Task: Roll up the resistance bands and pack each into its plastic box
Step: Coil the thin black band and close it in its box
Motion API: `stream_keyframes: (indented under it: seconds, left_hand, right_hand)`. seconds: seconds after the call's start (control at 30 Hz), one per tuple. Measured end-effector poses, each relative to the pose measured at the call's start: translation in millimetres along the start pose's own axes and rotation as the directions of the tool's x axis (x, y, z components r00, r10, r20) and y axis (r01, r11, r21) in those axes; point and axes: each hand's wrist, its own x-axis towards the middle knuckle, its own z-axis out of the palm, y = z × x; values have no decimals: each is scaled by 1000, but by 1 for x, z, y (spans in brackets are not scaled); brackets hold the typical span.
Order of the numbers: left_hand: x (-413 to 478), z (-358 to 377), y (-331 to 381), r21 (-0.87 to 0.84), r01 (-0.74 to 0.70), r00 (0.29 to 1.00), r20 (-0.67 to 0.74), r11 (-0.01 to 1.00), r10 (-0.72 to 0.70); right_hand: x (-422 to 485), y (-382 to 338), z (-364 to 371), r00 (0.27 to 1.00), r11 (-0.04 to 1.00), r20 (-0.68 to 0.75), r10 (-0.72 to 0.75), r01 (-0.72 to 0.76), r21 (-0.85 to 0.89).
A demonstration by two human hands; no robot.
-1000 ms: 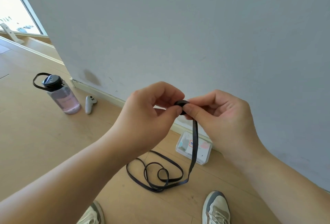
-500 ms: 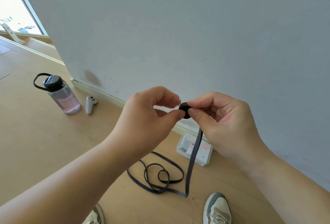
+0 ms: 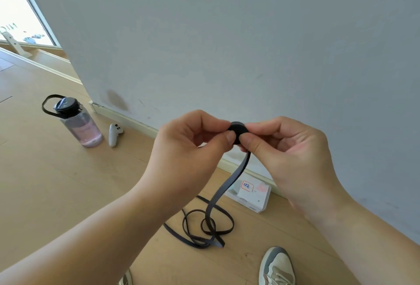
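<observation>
Head camera: the rolled end of the black resistance band is pinched between thumb and forefinger of the left hand at its 9 o'clock and of the right hand at its 3 o'clock. Both hands are raised, other fingers curled, thumbs nearly meeting. The band's tail drops toward 6 o'clock into loose loops on the wooden floor. At 2 o'clock of the loops, the plastic box lies by the grey wall. A water bottle and white controller sit at 9 o'clock.
</observation>
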Motion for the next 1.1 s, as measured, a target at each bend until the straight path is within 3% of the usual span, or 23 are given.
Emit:
stream_keyframes:
  seconds: [0.1,0.2,0.23,0.3,0.4,0.57,0.63,0.73,0.8,0.9,1.1]
  left_hand:
    - [3,-4,0,374,-156,988,51,914,148]
    - [2,-6,1,438,-221,974,143,871,175]
    - [1,-5,2,440,-241,969,167,865,184]
    - [1,-5,3,397,-212,975,146,893,167]
    - [6,-5,6,187,-51,999,29,981,46]
    - [1,2,4,-166,96,995,-18,981,-100]
    - [2,2,2,-46,87,996,-19,995,-88]
    - [5,-2,1,344,-23,999,41,939,9]
    - [5,-4,0,414,-131,990,102,901,97]
    - [1,-2,-1,418,-255,963,195,872,188]
    - [8,-2,2,113,10,1000,9,993,-12]
  right_hand:
    - [1,3,-4,996,980,62,-60,70,-186]
    - [1,5,-3,963,890,180,-198,254,-379]
    - [1,5,-2,959,877,188,-213,272,-395]
    - [1,3,-3,983,937,114,-142,171,-306]
    - [3,-3,-5,1000,998,-15,3,-4,-62]
    - [1,1,2,999,996,-23,40,-38,75]
    - [0,3,0,1000,1000,-19,24,-24,6]
    - [2,5,-6,998,975,32,-58,63,-212]
    - [4,7,-7,985,930,114,-132,163,-330]
    - [3,8,-6,967,891,172,-190,243,-383]
    - [3,-1,-6,998,998,-45,41,-42,-35]
